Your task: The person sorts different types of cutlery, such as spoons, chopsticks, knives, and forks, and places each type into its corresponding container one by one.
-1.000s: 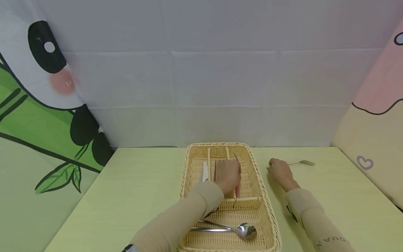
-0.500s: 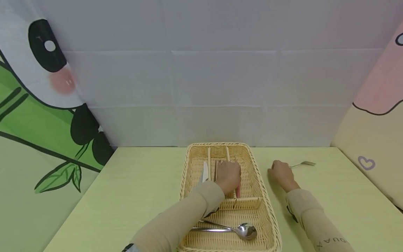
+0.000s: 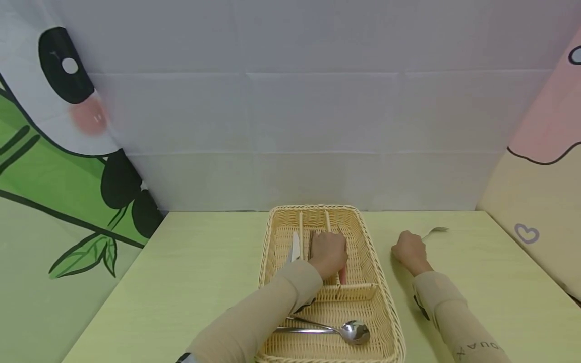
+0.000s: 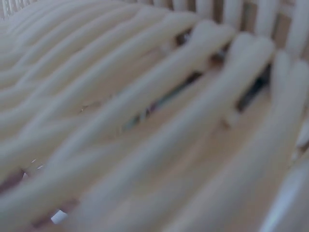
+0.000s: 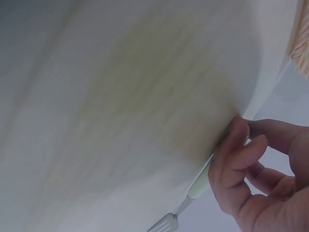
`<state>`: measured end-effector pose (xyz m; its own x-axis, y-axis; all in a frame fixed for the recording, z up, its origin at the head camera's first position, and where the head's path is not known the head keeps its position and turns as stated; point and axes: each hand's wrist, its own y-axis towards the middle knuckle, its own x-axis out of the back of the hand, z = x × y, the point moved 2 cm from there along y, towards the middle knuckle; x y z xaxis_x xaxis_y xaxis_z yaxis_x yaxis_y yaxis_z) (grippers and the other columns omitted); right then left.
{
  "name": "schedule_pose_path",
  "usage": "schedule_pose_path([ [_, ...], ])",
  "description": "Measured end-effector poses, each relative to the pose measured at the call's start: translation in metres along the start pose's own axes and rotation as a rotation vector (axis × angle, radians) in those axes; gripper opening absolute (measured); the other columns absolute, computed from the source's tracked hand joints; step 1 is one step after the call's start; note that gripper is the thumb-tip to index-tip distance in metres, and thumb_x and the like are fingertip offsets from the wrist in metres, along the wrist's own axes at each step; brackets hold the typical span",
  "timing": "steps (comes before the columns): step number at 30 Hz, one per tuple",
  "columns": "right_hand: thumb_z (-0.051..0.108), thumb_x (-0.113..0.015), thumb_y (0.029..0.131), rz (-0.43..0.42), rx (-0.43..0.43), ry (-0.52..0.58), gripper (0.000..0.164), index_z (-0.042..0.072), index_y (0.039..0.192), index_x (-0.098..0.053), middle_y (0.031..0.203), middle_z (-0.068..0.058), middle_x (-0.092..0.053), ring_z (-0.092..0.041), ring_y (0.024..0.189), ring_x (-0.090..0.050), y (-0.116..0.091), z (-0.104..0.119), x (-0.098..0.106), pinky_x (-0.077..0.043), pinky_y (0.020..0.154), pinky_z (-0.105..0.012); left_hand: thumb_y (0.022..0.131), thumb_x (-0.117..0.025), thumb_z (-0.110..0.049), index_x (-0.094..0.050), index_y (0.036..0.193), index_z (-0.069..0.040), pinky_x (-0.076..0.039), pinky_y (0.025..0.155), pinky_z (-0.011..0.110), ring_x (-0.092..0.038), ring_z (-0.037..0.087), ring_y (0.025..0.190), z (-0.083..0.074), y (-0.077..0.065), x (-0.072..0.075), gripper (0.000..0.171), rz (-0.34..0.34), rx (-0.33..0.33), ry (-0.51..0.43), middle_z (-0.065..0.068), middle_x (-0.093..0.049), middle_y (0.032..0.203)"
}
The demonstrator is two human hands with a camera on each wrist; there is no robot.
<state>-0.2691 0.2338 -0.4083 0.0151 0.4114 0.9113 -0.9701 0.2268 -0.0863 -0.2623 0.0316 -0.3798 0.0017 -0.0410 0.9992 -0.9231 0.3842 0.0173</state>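
My left hand (image 3: pixel 329 249) is down in the wicker cutlery basket (image 3: pixel 369 237), fingers curled at the divider between the middle and right compartments. A utensil with a pink handle (image 3: pixel 342 274) runs along under this hand, which grips it; its far end is mostly hidden. Pale wicker strands (image 4: pixel 145 111) fill the left wrist view, where no fingers show. To the right of the basket, my right hand (image 3: pixel 409 253) pinches a fork (image 3: pixel 437 230) by its light green handle (image 5: pixel 200 183), close over the table. Its tines point away to the right.
Knives (image 3: pixel 296 247) lie in the basket's left compartment. Another slim utensil (image 3: pixel 310 242) lies in the middle one, partly behind my left hand. Spoons (image 3: pixel 355 333) cross in the wide front compartment. A grey cloth wall (image 3: pixel 317 126) rises behind the pale yellow table (image 3: pixel 195 272).
The pink-handled utensil's far tip, raised beyond my left hand earlier, has dropped lower. My right hand has shifted slightly right, and the fork's tines have swung a little toward the back.
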Motion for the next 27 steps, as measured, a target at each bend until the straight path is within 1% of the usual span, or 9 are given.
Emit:
schedule_pose_path([
  [2, 0.001, -0.046, 0.075, -0.017, -0.005, 0.014, 0.023, 0.009, 0.058, -0.033, 0.055, -0.005, -0.036, -0.018, 0.05, -0.038, 0.0, -0.001, 0.0, -0.033, 0.042, -0.025, 0.089, -0.055, -0.027, -0.055, 0.042, -0.026, -0.035, 0.056, 0.027, -0.047, 0.01, 0.049, 0.001, -0.002, 0.001, 0.047, 0.008, -0.015, -0.018, -0.009, -0.053, 0.045],
  [5, -0.001, -0.044, 0.07, -0.039, 0.008, 0.031, 0.016, 0.007, 0.06, -0.035, 0.059, -0.01, -0.04, -0.022, 0.054, -0.04, -0.001, -0.003, 0.002, -0.035, 0.045, -0.028, 0.089, -0.054, -0.028, -0.056, 0.046, -0.025, -0.035, 0.055, 0.026, -0.046, 0.009, 0.048, 0.002, -0.005, 0.003, 0.043, 0.007, -0.037, -0.027, -0.011, -0.05, 0.041],
  [8, -0.002, -0.044, 0.068, -0.038, -0.002, 0.046, 0.015, 0.007, 0.06, -0.034, 0.059, -0.01, -0.04, -0.021, 0.054, -0.039, -0.001, -0.005, 0.003, -0.035, 0.045, -0.028, 0.09, -0.054, -0.028, -0.058, 0.051, -0.024, -0.035, 0.054, 0.025, -0.046, 0.008, 0.047, 0.002, -0.005, 0.003, 0.039, 0.003, -0.051, -0.032, -0.012, -0.049, 0.04],
  [11, -0.002, -0.043, 0.068, -0.032, -0.03, 0.067, 0.016, 0.008, 0.06, -0.034, 0.058, -0.008, -0.039, -0.019, 0.051, -0.039, -0.002, -0.007, 0.003, -0.034, 0.042, -0.025, 0.089, -0.055, -0.027, -0.06, 0.056, -0.022, -0.036, 0.051, 0.025, -0.045, 0.008, 0.047, 0.003, -0.004, 0.002, 0.034, -0.009, -0.063, -0.042, -0.012, -0.051, 0.041],
  [16, -0.003, -0.042, 0.069, -0.032, -0.043, 0.084, 0.019, 0.009, 0.059, -0.032, 0.055, -0.005, -0.035, -0.016, 0.048, -0.036, -0.007, -0.007, 0.005, -0.032, 0.041, -0.023, 0.089, -0.057, -0.025, -0.063, 0.067, -0.02, -0.043, 0.056, 0.027, -0.053, 0.01, 0.055, 0.006, -0.006, 0.004, 0.024, -0.031, -0.095, -0.096, -0.01, -0.06, 0.054],
  [18, -0.003, -0.042, 0.068, -0.034, -0.045, 0.093, 0.02, 0.01, 0.058, -0.031, 0.054, -0.004, -0.034, -0.016, 0.048, -0.035, -0.009, -0.007, 0.007, -0.032, 0.04, -0.023, 0.089, -0.057, -0.024, -0.063, 0.068, -0.018, -0.044, 0.058, 0.027, -0.055, 0.011, 0.059, 0.007, -0.008, 0.006, 0.022, -0.033, -0.112, -0.141, -0.008, -0.062, 0.06],
  [19, -0.003, -0.043, 0.067, -0.038, -0.046, 0.094, 0.019, 0.01, 0.057, -0.032, 0.054, -0.004, -0.035, -0.016, 0.048, -0.036, -0.009, -0.008, 0.007, -0.032, 0.04, -0.024, 0.089, -0.056, -0.023, -0.063, 0.069, -0.017, -0.044, 0.057, 0.027, -0.056, 0.011, 0.06, 0.009, -0.008, 0.007, 0.022, -0.029, -0.122, -0.169, -0.007, -0.062, 0.062],
  [23, -0.001, -0.044, 0.066, -0.05, -0.048, 0.099, 0.017, 0.009, 0.056, -0.034, 0.052, -0.005, -0.039, -0.018, 0.047, -0.04, -0.011, -0.01, 0.008, -0.035, 0.041, -0.025, 0.091, -0.054, -0.02, -0.064, 0.073, -0.015, -0.04, 0.053, 0.024, -0.052, 0.009, 0.059, 0.013, -0.012, 0.011, 0.021, -0.002, -0.141, -0.269, -0.005, -0.062, 0.066],
  [27, 0.0, -0.045, 0.066, -0.047, -0.049, 0.106, 0.024, 0.012, 0.048, -0.037, 0.044, -0.004, -0.048, -0.017, 0.042, -0.048, -0.012, -0.013, 0.009, -0.037, 0.039, -0.024, 0.092, -0.053, -0.02, -0.064, 0.077, -0.013, -0.038, 0.051, 0.023, -0.049, 0.009, 0.058, 0.015, -0.015, 0.014, 0.019, 0.01, -0.147, -0.31, -0.003, -0.063, 0.072],
])
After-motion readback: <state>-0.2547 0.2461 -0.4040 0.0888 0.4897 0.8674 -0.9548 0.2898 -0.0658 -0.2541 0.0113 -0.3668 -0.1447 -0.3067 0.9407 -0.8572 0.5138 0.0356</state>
